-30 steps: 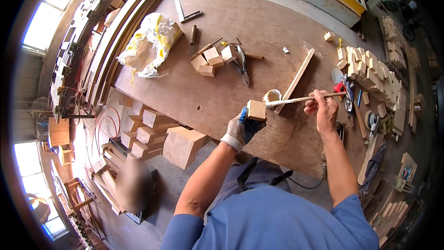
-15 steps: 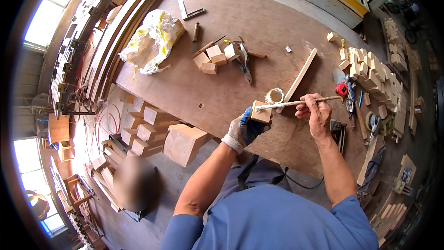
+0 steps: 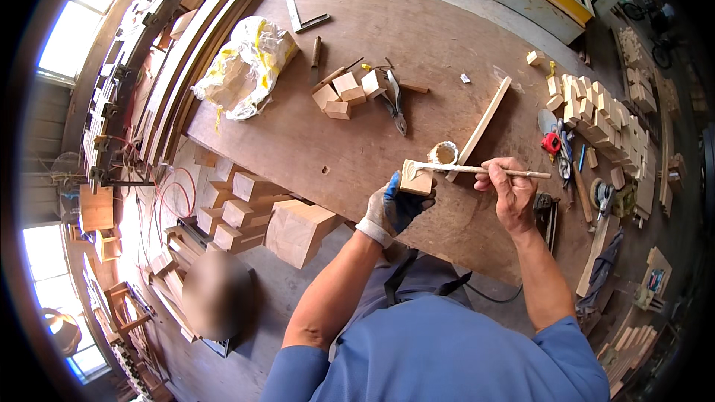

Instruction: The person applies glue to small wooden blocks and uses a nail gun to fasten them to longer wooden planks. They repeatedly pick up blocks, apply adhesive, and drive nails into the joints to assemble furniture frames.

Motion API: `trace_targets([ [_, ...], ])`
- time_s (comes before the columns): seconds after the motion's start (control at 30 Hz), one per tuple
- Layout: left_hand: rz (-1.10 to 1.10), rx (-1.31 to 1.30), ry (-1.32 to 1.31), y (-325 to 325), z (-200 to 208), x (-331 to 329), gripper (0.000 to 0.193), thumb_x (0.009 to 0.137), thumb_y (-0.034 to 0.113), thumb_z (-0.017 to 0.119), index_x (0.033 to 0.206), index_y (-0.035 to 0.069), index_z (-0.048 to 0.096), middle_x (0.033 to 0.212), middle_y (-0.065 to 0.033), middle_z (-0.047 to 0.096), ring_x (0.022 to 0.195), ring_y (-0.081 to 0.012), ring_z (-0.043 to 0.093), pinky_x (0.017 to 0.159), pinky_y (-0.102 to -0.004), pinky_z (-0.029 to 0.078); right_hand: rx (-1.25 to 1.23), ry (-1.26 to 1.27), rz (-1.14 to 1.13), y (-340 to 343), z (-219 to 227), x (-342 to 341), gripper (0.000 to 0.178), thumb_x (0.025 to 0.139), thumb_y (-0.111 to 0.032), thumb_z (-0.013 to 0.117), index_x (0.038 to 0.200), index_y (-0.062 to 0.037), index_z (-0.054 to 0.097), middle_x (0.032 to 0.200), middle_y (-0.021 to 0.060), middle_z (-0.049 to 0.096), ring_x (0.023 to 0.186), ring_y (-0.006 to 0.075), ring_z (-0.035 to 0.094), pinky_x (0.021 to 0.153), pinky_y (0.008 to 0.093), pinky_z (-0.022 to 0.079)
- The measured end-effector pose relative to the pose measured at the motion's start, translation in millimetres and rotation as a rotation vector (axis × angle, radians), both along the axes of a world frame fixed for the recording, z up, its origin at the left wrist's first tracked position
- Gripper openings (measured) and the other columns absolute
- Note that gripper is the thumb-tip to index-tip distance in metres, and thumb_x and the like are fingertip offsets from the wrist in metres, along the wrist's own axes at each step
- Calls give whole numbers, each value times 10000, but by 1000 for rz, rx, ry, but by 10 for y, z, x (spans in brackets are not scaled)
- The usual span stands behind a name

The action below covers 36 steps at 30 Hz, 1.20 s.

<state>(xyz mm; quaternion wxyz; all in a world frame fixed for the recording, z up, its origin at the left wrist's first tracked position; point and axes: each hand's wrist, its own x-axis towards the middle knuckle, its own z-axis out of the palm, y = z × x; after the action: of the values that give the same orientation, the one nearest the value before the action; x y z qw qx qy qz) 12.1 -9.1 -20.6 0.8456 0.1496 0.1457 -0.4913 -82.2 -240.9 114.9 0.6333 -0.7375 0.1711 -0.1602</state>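
Observation:
My left hand [image 3: 389, 212], in a white and blue work glove, grips a small wooden block [image 3: 414, 182] over the near side of the workbench. White paste coats part of the block's upward face. In my bare right hand [image 3: 512, 192], a thin wooden stick [image 3: 536, 174] is pinched between thumb and fingers. The stick's whitened end touches the pasted face of the block. Just beyond the block stands a small round tub [image 3: 444, 152] with white paste about its rim. A long wooden strip [image 3: 485, 120] lies beside the tub, slanting away to the right.
On the workbench [image 3: 395, 30] lie pliers [image 3: 396, 114], several wooden blocks [image 3: 348, 89], a square [image 3: 296, 15] and a plastic bag [image 3: 253, 59]. Stacked blocks [image 3: 596, 115] and a red tape measure [image 3: 551, 142] sit at the right. Thick timbers [image 3: 296, 232] jut beside the bench's near-left edge.
The stick has swung, its free end dropping nearer to me. White paste now covers more of the block's face. My left hand still holds the block in nearly the same place.

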Motion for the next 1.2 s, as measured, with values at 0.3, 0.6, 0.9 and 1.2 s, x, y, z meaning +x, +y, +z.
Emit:
trace_targets([
  [0.3,51,26,11,2,37,61,602,1094,446,547,1469,-24,535,1366,-246,643,1133,-391,653,969,-501,554,-3,6,111,0,172,-114,217,1082,-141,584,1055,29,716,916,99,741,807,167,737,740,302,622],
  [0.6,60,22,-4,-9,117,64,591,1097,442,556,1468,-19,541,1346,-244,667,1123,-410,676,980,-513,564,-181,-44,193,6,240,-77,195,1060,-92,573,1041,38,717,916,111,733,798,167,736,736,304,615],
  [0.9,44,25,-70,10,104,62,578,1101,440,553,1450,-21,555,1339,-226,681,1164,-409,691,1043,-552,561,-138,-79,136,124,229,-29,172,1048,-77,592,1036,30,726,907,107,729,809,164,738,720,297,597],
  [1.2,80,148,-37,32,135,11,586,1094,439,578,1441,-32,551,1341,-227,675,1183,-410,685,1069,-563,550,-101,-6,139,125,287,-62,224,1063,-125,579,1001,32,727,872,102,733,763,167,736,712,302,602],
])
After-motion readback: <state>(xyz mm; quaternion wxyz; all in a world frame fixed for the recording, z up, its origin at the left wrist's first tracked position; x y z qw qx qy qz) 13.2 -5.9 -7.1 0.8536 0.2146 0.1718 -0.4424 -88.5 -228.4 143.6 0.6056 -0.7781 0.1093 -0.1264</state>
